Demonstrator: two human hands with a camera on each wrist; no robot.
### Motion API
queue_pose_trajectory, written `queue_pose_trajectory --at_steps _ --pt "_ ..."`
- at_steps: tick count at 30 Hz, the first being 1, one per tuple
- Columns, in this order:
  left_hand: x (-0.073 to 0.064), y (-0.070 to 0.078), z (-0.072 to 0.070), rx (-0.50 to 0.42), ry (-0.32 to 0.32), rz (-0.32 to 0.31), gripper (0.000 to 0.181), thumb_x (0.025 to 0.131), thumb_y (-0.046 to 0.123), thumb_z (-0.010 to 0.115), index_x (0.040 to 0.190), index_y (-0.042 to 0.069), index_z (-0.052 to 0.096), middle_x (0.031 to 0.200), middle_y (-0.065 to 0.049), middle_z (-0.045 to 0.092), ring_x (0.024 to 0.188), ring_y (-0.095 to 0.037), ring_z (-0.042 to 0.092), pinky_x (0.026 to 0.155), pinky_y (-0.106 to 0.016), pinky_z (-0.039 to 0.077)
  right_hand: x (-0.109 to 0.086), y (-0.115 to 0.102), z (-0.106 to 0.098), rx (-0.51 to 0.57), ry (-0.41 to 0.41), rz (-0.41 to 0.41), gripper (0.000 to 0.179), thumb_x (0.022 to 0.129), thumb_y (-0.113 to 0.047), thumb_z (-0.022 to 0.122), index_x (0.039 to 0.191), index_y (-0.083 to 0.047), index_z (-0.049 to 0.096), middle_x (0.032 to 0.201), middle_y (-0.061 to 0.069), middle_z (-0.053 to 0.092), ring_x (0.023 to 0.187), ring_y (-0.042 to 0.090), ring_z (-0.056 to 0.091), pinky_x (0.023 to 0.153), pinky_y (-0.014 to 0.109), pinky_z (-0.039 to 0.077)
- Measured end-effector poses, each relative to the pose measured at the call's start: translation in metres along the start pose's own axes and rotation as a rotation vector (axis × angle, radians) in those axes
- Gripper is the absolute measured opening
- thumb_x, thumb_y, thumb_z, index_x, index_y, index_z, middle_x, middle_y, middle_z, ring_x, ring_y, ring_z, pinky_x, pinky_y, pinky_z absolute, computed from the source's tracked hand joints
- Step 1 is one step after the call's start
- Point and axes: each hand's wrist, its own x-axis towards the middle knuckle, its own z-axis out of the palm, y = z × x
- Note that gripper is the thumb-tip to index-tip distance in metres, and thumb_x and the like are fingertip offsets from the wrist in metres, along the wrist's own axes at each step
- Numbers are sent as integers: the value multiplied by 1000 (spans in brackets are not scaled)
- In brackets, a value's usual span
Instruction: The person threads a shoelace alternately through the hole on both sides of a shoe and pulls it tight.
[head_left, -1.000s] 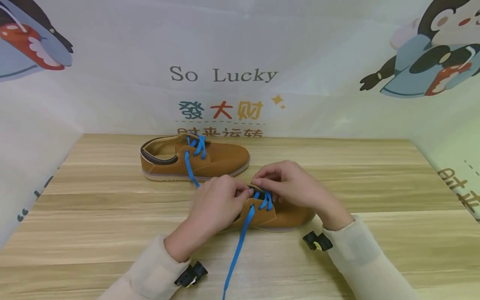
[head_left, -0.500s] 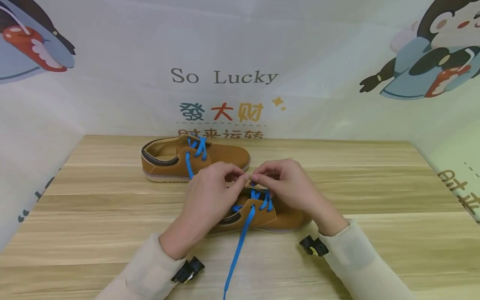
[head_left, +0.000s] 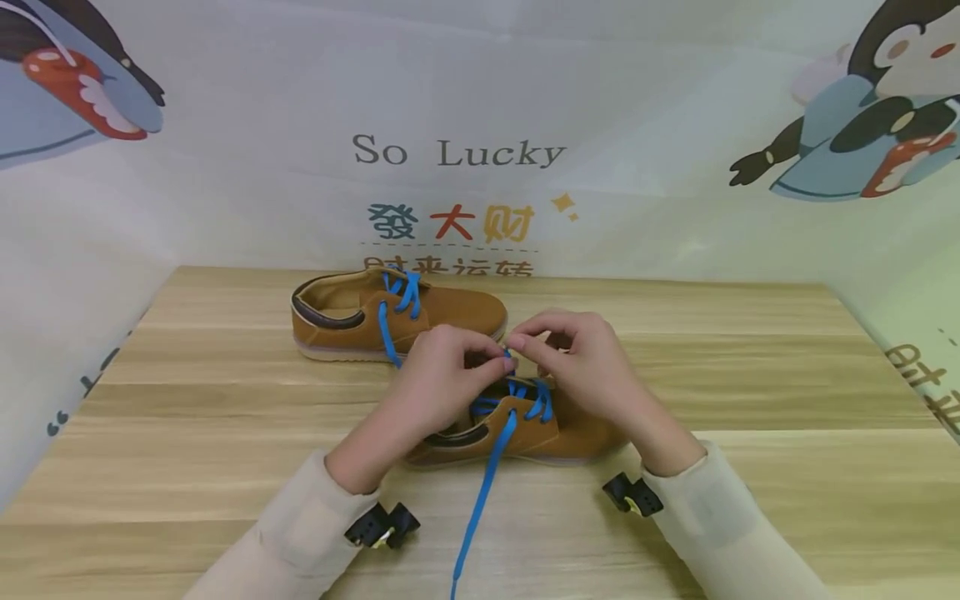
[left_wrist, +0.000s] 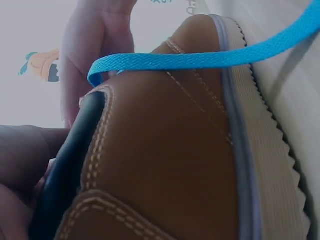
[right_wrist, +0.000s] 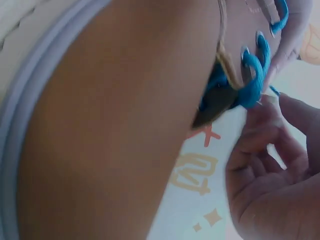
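Note:
A brown shoe with blue lacing lies at the table's middle, toe to the right. Above its tongue, my right hand pinches the end of a blue shoelace between thumb and fingertip. My left hand meets it there, thumb and index finger bent around the same short raised length; the exact contact is partly hidden by the fingers. A second loose lace end hangs over the shoe's near side toward the front. In the left wrist view, the shoe's dark collar lies beside my fingers.
Another brown shoe with blue laces stands behind, its toe also to the right; its loose lace runs behind my left hand. A printed white cloth borders the wooden table at the back and sides.
Both hands have risen from the tongue of the near shoe, drawing a lace end upward. The left fingers have since spread a little and the lace shows between the hands. The shoes stay put.

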Motion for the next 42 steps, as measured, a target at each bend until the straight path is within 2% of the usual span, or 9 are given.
queue_pose_trajectory --at_steps 5,10,17,25,32,39,42 --pt "1 -2 -3 -45 42 -23 16 96 24 71 97 11 81 89 -1 78 74 -10 65 66 -26 51 0 5 -6 -49 -70 47 23 103 -23 59 108 -8 76 96 15 74 60 18 57 55 26 47" --pt "1 -3 -10 -38 82 -4 18 96 25 71 100 10 80 93 -2 78 81 -13 69 73 -29 54 0 8 -8 -133 -85 46 23 103 -22 60 105 -6 77 95 11 76 58 14 56 56 24 46" --pt "0 -9 -24 -54 143 -13 19 96 26 70 97 10 80 86 -7 76 71 -16 61 65 -30 47 2 11 -6 -197 -121 34 22 101 -25 63 103 -8 78 93 5 76 61 13 54 58 25 46" --pt "3 -14 -41 -110 174 -93 24 98 30 68 99 8 78 87 -11 74 73 -19 60 63 -29 46 0 12 -6 -229 -125 34 23 101 -26 64 101 -9 79 84 2 73 53 11 50 55 25 44" --pt "1 -18 -59 -176 209 -118 29 100 29 65 104 3 76 98 -14 78 88 -19 73 81 -33 59 0 13 -6 -256 -134 25 22 101 -26 63 101 -10 79 82 0 72 52 10 47 54 24 42" --pt "-1 -22 -69 -153 249 -159 31 100 31 65 104 2 74 100 -15 78 87 -22 71 75 -28 58 0 12 -7 -266 -150 17 21 101 -26 63 101 -12 78 89 1 74 51 10 46 54 24 42" --pt "-1 -23 -67 -78 244 -155 31 100 33 64 103 4 75 99 -14 77 83 -20 66 70 -27 52 -1 14 -7 -276 -156 14 21 101 -27 63 102 -13 78 93 2 76 51 10 47 54 25 42"
